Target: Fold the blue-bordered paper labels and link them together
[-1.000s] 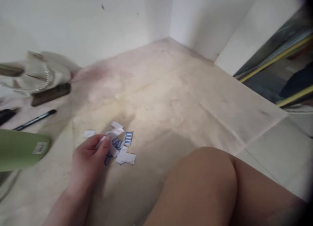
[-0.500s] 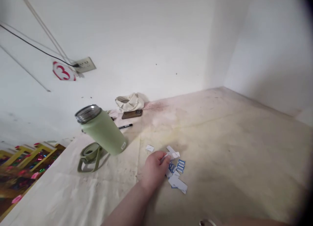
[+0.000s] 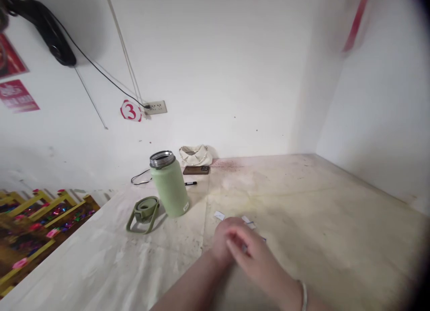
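On a worktop [image 3: 319, 217], a green bottle [image 3: 170, 187] stands left of the overlapping left hand [image 3: 222, 243] and right hand [image 3: 260, 255], their grip impossible to tell. Paper slips [image 3: 219, 215] lie just beyond them; handling these appears the step underway, the next move likely calling for a light pinch.

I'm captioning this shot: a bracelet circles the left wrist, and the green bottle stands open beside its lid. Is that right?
One error: the head view shows the bracelet on the wrist of the right hand, not the left. The green bottle stands open beside its lid.
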Demonstrator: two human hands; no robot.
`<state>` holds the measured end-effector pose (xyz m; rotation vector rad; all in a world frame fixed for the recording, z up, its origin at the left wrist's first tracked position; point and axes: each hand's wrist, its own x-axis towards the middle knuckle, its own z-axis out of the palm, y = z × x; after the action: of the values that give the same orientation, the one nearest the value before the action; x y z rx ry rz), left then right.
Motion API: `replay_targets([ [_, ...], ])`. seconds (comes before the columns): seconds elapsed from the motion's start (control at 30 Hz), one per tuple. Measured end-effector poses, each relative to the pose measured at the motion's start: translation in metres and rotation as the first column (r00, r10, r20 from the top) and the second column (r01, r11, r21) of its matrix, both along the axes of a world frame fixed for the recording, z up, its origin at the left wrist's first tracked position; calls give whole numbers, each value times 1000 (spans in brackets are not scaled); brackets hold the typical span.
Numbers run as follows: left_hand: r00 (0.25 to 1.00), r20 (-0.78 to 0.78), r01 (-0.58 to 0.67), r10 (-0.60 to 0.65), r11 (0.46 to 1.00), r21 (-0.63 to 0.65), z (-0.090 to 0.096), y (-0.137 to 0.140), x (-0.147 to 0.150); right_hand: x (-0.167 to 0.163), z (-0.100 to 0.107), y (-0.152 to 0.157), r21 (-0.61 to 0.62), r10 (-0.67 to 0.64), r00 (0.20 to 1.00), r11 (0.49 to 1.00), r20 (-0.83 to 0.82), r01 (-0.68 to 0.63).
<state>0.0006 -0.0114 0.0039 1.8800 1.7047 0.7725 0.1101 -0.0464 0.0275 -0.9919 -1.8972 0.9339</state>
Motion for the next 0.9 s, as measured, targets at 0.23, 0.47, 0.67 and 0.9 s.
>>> replay_targets([
  [0.23, 983, -152, 111, -99, 991, 71, 1, -6, 1, 42, -55, 60, -66, -305, 950, 949, 62, 309],
  [0.47, 973, -221, 91, -69, 992, 92, -7, -3, -3, 31, -76, 66, -68, -131, 988, 988, 83, 137],
  [0.67, 979, -200, 59, -40, 994, 90, -12, -1, -3, 36, -72, 73, -100, -105, 991, 989, 82, 113],
  [0.9, 990, -136, -29, 38, 997, 67, -15, 5, -5, 40, -65, 80, -149, -141, 986, 977, 88, 153],
])
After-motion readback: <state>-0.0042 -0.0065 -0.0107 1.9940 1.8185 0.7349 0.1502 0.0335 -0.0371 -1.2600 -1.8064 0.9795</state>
